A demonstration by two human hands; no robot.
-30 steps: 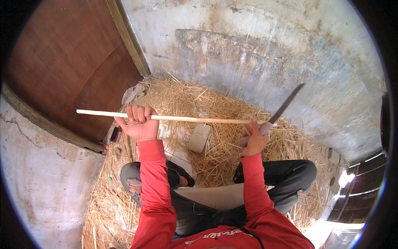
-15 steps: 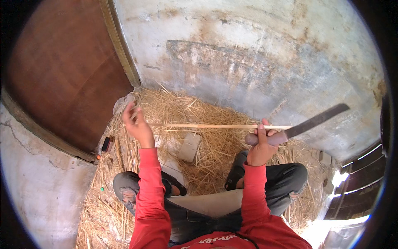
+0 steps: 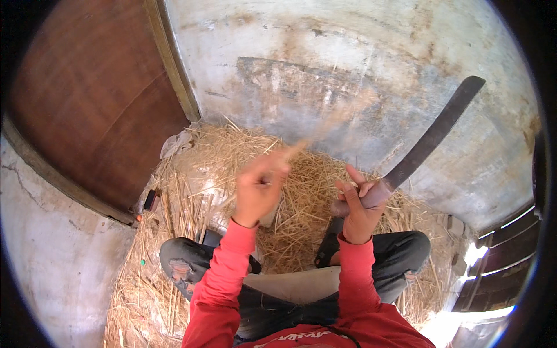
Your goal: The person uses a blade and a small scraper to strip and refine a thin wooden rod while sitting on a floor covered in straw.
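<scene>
I sit cross-legged on straw in a red long-sleeved shirt. My left hand (image 3: pixel 259 187) is closed around a thin pale wooden stick (image 3: pixel 333 119) that points up and away to the right and is smeared by motion. My right hand (image 3: pixel 358 204) grips the handle of a long dark curved blade (image 3: pixel 434 134) that rises toward the upper right. The two hands are close together above my knees. The blade is apart from the stick.
A heap of straw (image 3: pixel 191 191) covers the floor around my legs. A brown wooden door (image 3: pixel 87 98) stands at the left, a stained concrete wall (image 3: pixel 348 58) ahead. A crumpled cloth (image 3: pixel 177 142) lies by the door frame. Slatted wood (image 3: pixel 493 267) shows at the right.
The stick was held level between both hands; now my left hand has moved right to the centre and swung the stick up and away. The blade stays raised in my right hand.
</scene>
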